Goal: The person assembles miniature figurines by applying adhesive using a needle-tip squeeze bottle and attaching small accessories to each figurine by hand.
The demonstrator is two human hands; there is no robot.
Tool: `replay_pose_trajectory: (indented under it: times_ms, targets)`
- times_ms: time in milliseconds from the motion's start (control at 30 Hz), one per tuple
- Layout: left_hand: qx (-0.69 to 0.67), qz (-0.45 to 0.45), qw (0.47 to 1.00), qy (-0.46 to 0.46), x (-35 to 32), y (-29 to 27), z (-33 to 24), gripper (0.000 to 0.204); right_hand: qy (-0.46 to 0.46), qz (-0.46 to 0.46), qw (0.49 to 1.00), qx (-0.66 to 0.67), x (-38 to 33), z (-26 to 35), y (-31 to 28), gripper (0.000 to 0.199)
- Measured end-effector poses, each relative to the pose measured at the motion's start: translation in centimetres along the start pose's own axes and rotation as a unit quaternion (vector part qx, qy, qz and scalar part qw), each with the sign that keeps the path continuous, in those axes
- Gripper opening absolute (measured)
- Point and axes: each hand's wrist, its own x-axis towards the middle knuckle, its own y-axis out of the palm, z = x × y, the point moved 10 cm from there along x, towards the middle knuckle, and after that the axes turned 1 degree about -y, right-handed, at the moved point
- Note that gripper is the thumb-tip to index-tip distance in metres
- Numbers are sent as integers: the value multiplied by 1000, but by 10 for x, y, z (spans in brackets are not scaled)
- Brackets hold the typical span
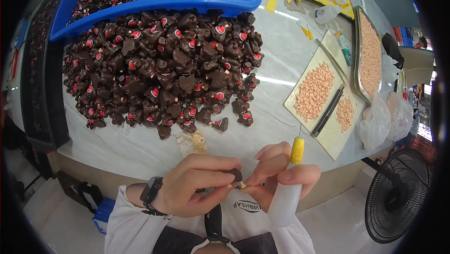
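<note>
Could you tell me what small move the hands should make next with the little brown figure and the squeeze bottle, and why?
Probably press the small pale piece onto the dark brown figure. The left hand pinches the figure, the right hand holds the white yellow-capped squeeze bottle while its fingers meet the pale piece right beside it.

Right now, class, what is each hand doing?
Left hand: closed, pinching a small dark brown figurine.
Right hand: closed around a white squeeze bottle with a yellow cap, fingertips touching the figurine.
</note>
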Motion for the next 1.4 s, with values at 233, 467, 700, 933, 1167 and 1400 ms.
replay_pose_trajectory:
  times_ms: [233,467,700,933,1167,1400]
  targets:
    - [46,13,993,105,-8,4,-12,29,47,6,998,38,-4,-9,3,52]
    - [99,5,970,224,-16,10,-30,21,101,-3,985,139,-8,-18,0,50]
    - [48,4,985,167,-9,6,-21,23,90,24,988,124,-4,-14,3,51]
    - [62,-24,988,141,-3,4,-22,26,101,29,988,111,-3,-16,-2,51]
    - [61,4,990,124,3,4,-21,30,110,65,985,119,-3,-18,4,50]
    - [62,2,991,122,1,3,-20,32,90,45,979,179,-3,-14,2,45]
